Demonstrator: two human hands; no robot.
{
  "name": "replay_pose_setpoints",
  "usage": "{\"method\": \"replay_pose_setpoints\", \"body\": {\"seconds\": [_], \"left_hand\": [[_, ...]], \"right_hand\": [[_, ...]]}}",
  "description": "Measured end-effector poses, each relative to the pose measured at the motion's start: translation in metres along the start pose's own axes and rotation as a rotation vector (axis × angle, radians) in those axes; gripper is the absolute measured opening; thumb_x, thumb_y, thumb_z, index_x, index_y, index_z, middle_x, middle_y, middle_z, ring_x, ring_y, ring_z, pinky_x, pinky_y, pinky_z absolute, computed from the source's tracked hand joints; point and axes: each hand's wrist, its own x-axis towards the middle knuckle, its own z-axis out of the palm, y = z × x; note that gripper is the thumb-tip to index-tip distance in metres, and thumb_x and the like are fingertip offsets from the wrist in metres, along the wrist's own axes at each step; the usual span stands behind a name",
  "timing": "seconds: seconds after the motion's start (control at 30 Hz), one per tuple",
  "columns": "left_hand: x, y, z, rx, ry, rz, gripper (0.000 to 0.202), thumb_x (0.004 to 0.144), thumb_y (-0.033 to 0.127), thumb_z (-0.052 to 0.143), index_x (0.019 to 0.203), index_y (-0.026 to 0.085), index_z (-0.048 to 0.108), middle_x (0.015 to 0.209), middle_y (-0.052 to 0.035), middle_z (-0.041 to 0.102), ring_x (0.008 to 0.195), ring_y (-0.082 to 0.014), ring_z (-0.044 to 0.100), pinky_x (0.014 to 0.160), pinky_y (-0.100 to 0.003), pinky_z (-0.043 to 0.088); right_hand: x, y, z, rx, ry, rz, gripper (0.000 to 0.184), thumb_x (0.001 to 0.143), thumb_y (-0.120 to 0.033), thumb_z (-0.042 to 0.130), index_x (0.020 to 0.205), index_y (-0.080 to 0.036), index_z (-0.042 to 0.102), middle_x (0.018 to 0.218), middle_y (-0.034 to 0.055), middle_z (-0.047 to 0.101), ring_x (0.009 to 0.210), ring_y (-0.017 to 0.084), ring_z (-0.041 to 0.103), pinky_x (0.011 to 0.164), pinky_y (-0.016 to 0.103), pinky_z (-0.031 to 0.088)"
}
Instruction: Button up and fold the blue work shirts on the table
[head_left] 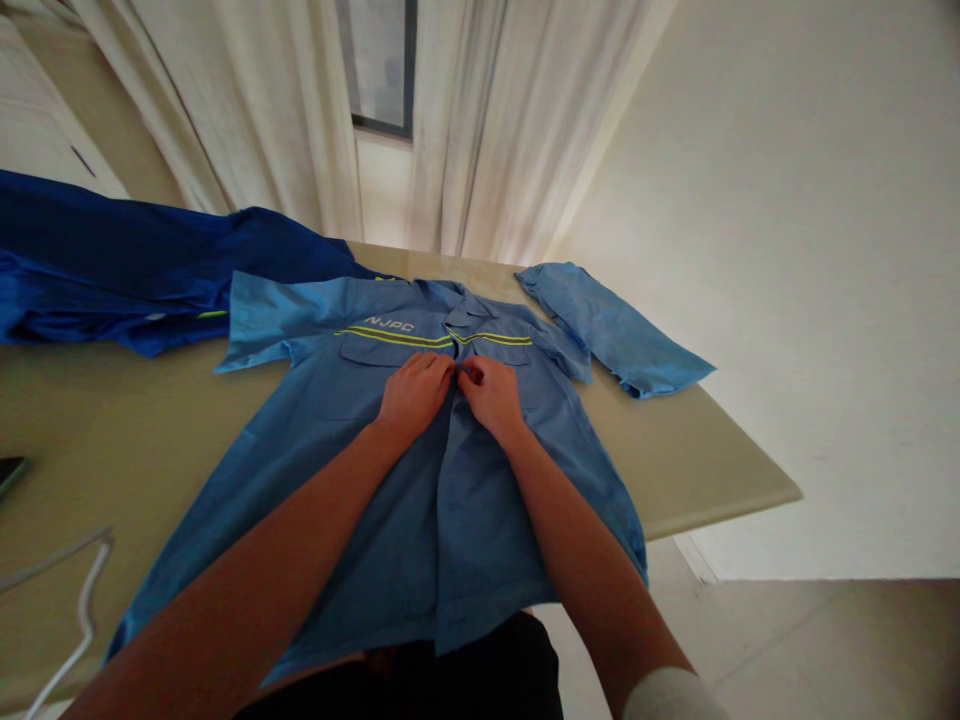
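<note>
A blue short-sleeved work shirt [360,430] lies spread face up, its collar away from me. Lettering and yellow-edged stripes cross its chest, with a flapped pocket on each side. At the front opening, just below the stripes, my left hand [417,388] and my right hand [489,388] meet with fingertips nearly touching. Each hand has its fingers closed on an edge of the shirt's front placket. Any button between the fingertips is too small and covered to make out. Below the hands the placket hangs down to the hem near my body.
The shirt lies on a beige table [720,470] whose right corner juts toward the wall. Dark blue clothing [150,260] is at the back left, and a folded light blue garment [622,330] at the right. A white cable [90,600] and a phone-like dark object [10,472] are on the left.
</note>
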Motion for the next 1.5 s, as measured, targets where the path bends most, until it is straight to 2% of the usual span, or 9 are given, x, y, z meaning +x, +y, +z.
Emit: {"method": "replay_pose_setpoints", "body": {"seconds": [0.27, 0.33, 0.47, 0.63, 0.87, 1.0, 1.23, 1.37, 1.5], "left_hand": [[0.001, 0.001, 0.000, -0.028, -0.026, -0.055, 0.018, 0.100, 0.022, 0.049, 0.108, 0.020, 0.066, 0.108, -0.0096, 0.074, 0.103, -0.0250, 0.067, 0.089, -0.034, 0.050], [0.001, 0.000, -0.001, -0.016, -0.042, -0.065, 0.020, 0.101, 0.022, 0.047, 0.111, 0.020, 0.064, 0.108, -0.0102, 0.074, 0.103, -0.0259, 0.067, 0.088, -0.035, 0.050], [0.002, 0.000, -0.003, -0.046, -0.072, -0.119, 0.024, 0.102, 0.023, 0.043, 0.115, 0.022, 0.063, 0.107, -0.0104, 0.074, 0.101, -0.0264, 0.069, 0.086, -0.036, 0.051], [0.005, -0.005, -0.001, -0.226, -0.008, -0.110, 0.020, 0.098, 0.022, 0.048, 0.105, 0.022, 0.067, 0.104, -0.0080, 0.076, 0.099, -0.0253, 0.070, 0.091, -0.037, 0.052], [0.007, -0.014, 0.002, -0.416, 0.007, -0.148, 0.025, 0.097, 0.022, 0.047, 0.110, 0.021, 0.069, 0.109, -0.0064, 0.078, 0.102, -0.0226, 0.073, 0.096, -0.037, 0.054], [0.007, -0.014, 0.004, -0.516, 0.021, -0.215, 0.023, 0.096, 0.033, 0.057, 0.111, 0.019, 0.069, 0.101, -0.0063, 0.079, 0.093, -0.0214, 0.074, 0.088, -0.034, 0.057], [0.013, -0.023, 0.013, -0.576, 0.016, -0.279, 0.020, 0.088, 0.020, 0.059, 0.105, 0.017, 0.068, 0.103, -0.0078, 0.078, 0.092, -0.0200, 0.074, 0.088, -0.034, 0.057], [0.013, -0.021, 0.012, -0.600, 0.013, -0.322, 0.020, 0.085, 0.019, 0.060, 0.105, 0.018, 0.065, 0.095, -0.0061, 0.077, 0.085, -0.0195, 0.073, 0.083, -0.033, 0.057], [0.007, -0.014, 0.007, -0.490, 0.011, -0.229, 0.035, 0.087, 0.019, 0.058, 0.121, 0.021, 0.060, 0.090, -0.0024, 0.075, 0.078, -0.0198, 0.071, 0.080, -0.034, 0.056]], "right_hand": [[-0.003, -0.013, -0.001, -0.058, -0.015, 0.015, 0.015, 0.088, -0.021, 0.061, 0.091, -0.021, 0.075, 0.080, 0.0030, 0.072, 0.074, 0.018, 0.063, 0.070, 0.028, 0.041], [-0.003, -0.013, -0.002, 0.001, -0.003, 0.007, 0.015, 0.089, -0.022, 0.060, 0.085, -0.020, 0.074, 0.075, 0.0016, 0.070, 0.070, 0.017, 0.062, 0.069, 0.027, 0.040], [0.000, -0.005, -0.001, 0.265, -0.025, 0.035, 0.036, 0.096, -0.028, 0.050, 0.065, -0.019, 0.065, 0.058, -0.0012, 0.060, 0.056, 0.014, 0.056, 0.061, 0.026, 0.039], [0.006, 0.010, 0.009, 0.515, -0.123, 0.143, 0.013, 0.087, -0.023, 0.059, 0.088, -0.020, 0.071, 0.061, -0.0038, 0.064, 0.049, 0.012, 0.055, 0.053, 0.023, 0.041], [0.010, 0.008, 0.015, 0.320, -0.029, 0.029, 0.010, 0.085, -0.021, 0.067, 0.092, -0.020, 0.074, 0.076, -0.0009, 0.070, 0.066, 0.014, 0.061, 0.068, 0.025, 0.046], [0.009, 0.008, 0.015, 0.232, -0.001, -0.064, 0.008, 0.086, -0.018, 0.067, 0.091, -0.019, 0.073, 0.080, 0.0000, 0.068, 0.070, 0.015, 0.059, 0.070, 0.025, 0.045], [0.007, 0.005, 0.011, 0.184, 0.005, -0.089, 0.006, 0.085, -0.018, 0.069, 0.089, -0.019, 0.072, 0.081, -0.0009, 0.065, 0.071, 0.014, 0.056, 0.072, 0.026, 0.043], [0.008, 0.008, 0.014, 0.303, 0.002, -0.023, 0.006, 0.084, -0.024, 0.072, 0.087, -0.019, 0.073, 0.077, -0.0013, 0.066, 0.069, 0.013, 0.057, 0.069, 0.025, 0.043], [0.013, 0.016, 0.021, 0.477, -0.056, 0.130, 0.014, 0.082, -0.031, 0.073, 0.083, -0.018, 0.072, 0.068, -0.0026, 0.065, 0.062, 0.012, 0.056, 0.059, 0.023, 0.042]]}}
